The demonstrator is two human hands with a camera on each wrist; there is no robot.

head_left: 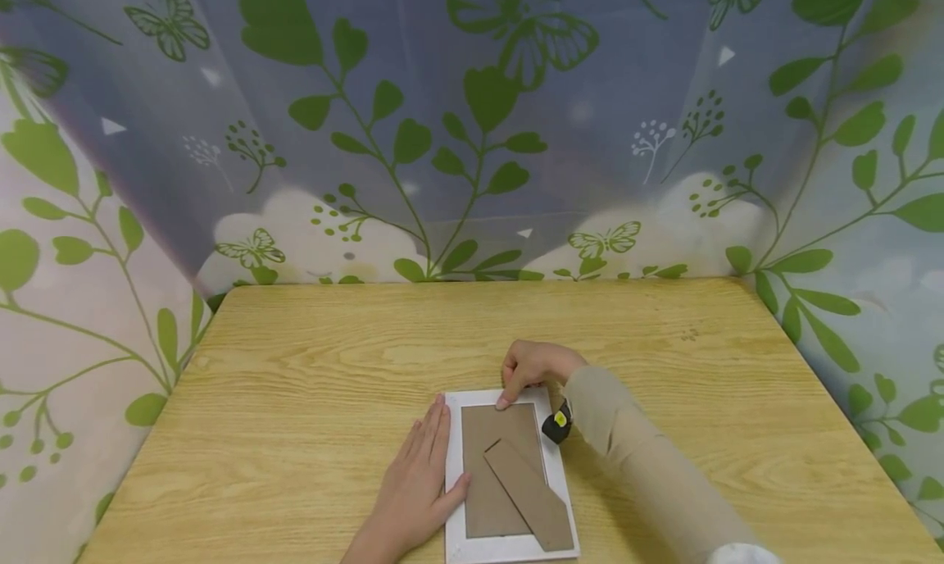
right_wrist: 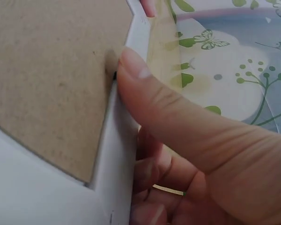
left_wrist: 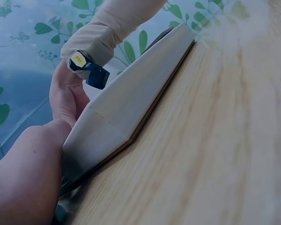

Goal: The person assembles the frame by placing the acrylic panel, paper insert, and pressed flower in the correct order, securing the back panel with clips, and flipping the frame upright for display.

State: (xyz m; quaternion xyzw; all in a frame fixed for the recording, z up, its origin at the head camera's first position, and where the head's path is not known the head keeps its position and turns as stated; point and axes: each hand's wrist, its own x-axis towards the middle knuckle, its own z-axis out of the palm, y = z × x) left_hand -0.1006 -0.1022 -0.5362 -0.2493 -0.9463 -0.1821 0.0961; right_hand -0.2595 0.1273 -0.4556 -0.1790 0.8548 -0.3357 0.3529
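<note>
A white picture frame [head_left: 454, 507] lies back side up on the table, its brown backing board [head_left: 483, 429] and slanting easel stand [head_left: 533, 498] facing up. My left hand [head_left: 416, 478] rests along the frame's left edge, fingers straight and thumb over the border. At the far edge, my right hand [head_left: 537, 365] grips the border, thumb on top and fingers curled against the outer side. In the right wrist view the thumb [right_wrist: 147, 91] presses beside a small dark spot where the board [right_wrist: 47, 84] meets the border. The left wrist view shows the frame's white side [left_wrist: 117, 103]; the left fingertips are hidden there.
The wood-grain table [head_left: 310, 351] extends around the frame on all sides. Behind it and to both sides hangs a cloth [head_left: 413, 220] printed with leaves and butterflies. A black wrist camera [head_left: 557, 423] with a yellow label sits at the right wrist, close above the frame's right edge.
</note>
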